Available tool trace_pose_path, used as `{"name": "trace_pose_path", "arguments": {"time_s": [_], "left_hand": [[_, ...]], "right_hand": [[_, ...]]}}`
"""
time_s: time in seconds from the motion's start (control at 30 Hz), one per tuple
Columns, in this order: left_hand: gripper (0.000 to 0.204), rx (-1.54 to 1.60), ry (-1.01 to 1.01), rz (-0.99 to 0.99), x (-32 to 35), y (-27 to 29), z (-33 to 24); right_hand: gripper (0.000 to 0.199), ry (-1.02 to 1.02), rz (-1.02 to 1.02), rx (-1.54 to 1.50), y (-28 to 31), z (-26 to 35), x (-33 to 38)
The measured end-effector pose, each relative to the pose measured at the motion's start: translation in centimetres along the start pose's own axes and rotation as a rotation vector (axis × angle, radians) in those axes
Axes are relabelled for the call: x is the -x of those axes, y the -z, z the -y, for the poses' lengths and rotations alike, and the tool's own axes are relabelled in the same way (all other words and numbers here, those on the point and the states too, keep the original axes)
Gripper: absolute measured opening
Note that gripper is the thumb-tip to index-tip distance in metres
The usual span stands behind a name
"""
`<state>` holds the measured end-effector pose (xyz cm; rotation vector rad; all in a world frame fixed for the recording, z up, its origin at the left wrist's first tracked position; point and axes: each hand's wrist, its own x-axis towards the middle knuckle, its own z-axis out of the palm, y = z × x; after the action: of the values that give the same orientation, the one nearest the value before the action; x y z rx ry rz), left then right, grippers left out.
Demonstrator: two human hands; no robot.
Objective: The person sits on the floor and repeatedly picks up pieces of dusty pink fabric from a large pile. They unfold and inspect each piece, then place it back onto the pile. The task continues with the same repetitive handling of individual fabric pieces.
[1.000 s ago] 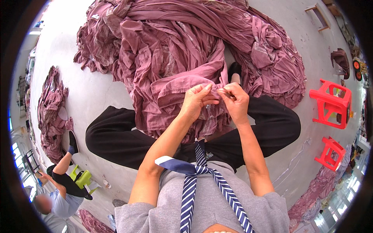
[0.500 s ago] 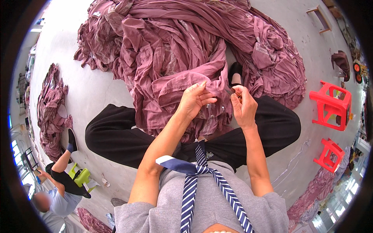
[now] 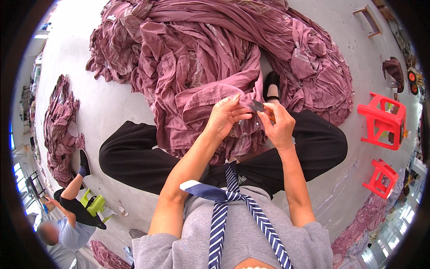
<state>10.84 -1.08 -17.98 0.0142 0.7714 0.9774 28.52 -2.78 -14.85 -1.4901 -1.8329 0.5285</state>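
Note:
A large heap of mauve fabric point(image 3: 192, 67) with pale patterned bands spreads in front of me and between my knees. My left hand point(image 3: 226, 114) pinches a raised fold of it between thumb and forefinger, the other fingers loosely curled. Close on its right, my right hand point(image 3: 278, 124) is closed around small thread snips point(image 3: 256, 106) with dark blades and an orange-brown handle. The blades point left, at the fold beside my left fingertips. Whether they touch the cloth I cannot tell.
Two red plastic stools point(image 3: 380, 120) stand at the right. More mauve cloth point(image 3: 60, 130) lies in a pile at the left. Near it, a person point(image 3: 74, 228) sits by a green stool point(image 3: 95, 205). A wooden frame point(image 3: 368, 20) is at the far right.
My right hand has moved slightly left and turned, bringing the snips' blades up to the fold. My left hand keeps its pinch in nearly the same place.

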Motion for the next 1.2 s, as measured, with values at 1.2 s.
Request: {"name": "trace_pose_path", "arguments": {"time_s": [1.2], "left_hand": [[0.019, -0.715, -0.412, -0.108, 0.3, -0.4, -1.2]], "right_hand": [[0.007, -0.389, 0.083, -0.692, -0.5, -0.7, -0.6]]}}
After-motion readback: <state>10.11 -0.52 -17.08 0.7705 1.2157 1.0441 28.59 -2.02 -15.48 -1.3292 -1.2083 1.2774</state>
